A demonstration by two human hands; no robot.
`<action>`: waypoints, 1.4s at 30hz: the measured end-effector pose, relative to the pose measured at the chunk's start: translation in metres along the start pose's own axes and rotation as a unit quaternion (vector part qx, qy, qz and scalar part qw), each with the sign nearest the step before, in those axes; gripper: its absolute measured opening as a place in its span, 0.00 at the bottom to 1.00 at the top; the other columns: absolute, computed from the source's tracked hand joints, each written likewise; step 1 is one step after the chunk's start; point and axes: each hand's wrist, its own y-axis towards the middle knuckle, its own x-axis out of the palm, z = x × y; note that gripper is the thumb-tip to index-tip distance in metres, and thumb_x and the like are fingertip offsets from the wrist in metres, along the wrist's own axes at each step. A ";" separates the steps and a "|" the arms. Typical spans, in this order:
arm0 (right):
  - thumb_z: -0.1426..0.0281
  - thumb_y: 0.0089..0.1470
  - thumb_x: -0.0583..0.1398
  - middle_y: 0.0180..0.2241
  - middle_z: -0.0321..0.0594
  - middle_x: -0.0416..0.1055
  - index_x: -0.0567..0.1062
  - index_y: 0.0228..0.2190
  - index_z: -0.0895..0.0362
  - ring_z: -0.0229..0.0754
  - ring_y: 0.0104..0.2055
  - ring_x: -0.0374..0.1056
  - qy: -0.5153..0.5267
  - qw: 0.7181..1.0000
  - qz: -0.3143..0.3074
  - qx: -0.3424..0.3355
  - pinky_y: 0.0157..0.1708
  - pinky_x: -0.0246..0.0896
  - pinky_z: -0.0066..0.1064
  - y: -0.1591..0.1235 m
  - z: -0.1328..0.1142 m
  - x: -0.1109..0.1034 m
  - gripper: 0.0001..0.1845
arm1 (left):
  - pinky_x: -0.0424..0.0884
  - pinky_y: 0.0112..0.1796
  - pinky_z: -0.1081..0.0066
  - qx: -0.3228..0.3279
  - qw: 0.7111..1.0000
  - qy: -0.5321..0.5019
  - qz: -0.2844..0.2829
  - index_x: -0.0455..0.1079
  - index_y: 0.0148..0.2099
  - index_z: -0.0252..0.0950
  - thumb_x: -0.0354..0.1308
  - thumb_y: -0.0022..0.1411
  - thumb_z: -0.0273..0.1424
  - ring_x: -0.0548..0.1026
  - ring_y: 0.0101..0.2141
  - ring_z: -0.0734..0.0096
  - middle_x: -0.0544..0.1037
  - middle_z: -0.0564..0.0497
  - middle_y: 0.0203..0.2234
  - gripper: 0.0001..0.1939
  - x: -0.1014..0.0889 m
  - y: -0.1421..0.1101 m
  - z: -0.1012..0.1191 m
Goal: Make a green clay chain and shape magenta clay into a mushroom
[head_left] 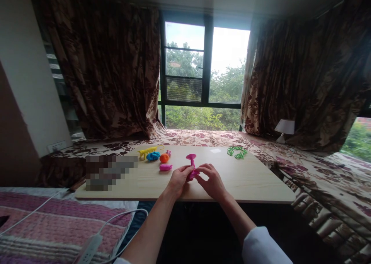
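Observation:
In front of me, over the near part of the table, I hold a bright pink toy-like piece (191, 157) with a flared top on a thin stem. My left hand (179, 179) grips its lower part between thumb and fingers. From the other side, my right hand (213, 180) pinches the piece's lower edge with thumb and forefinger. Its base is partly hidden by my fingers. Just left of my hands lie a small pink toy (165, 167) and an orange round toy (164, 158). Behind them are a blue lump (153, 156) and a yellow animal figure (147, 152).
A green beaded-looking string (237, 152) lies at the table's (246, 183) back right. The table's left side is blurred out. A power strip (89, 249) with a white cable lies at lower left. A white lamp (285, 128) stands on the window ledge.

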 end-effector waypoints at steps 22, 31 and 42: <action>0.74 0.47 0.61 0.35 0.39 0.67 0.74 0.33 0.51 0.43 0.39 0.61 -0.031 0.999 0.009 -0.002 0.40 0.60 0.35 -0.001 -0.004 -0.001 0.08 | 0.61 0.24 0.76 -0.002 1.000 -0.001 0.000 0.71 0.31 0.34 0.61 0.47 0.34 0.67 0.21 0.79 0.72 0.54 0.21 0.10 0.003 -0.006 0.005; 0.73 0.49 0.60 0.32 0.39 0.68 0.75 0.35 0.49 0.43 0.38 0.61 -0.027 1.000 -0.001 -0.012 0.38 0.61 0.36 -0.001 -0.004 -0.003 0.10 | 0.60 0.23 0.76 0.003 1.000 0.005 -0.001 0.71 0.29 0.34 0.61 0.46 0.36 0.66 0.19 0.79 0.72 0.54 0.19 0.11 0.005 -0.005 0.005; 0.75 0.49 0.60 0.33 0.39 0.68 0.74 0.36 0.51 0.43 0.38 0.60 -0.019 1.000 -0.013 -0.006 0.40 0.60 0.36 -0.001 -0.005 -0.002 0.11 | 0.62 0.24 0.76 0.000 1.000 0.008 -0.009 0.71 0.31 0.32 0.62 0.45 0.38 0.68 0.21 0.78 0.72 0.53 0.21 0.14 0.002 -0.002 0.001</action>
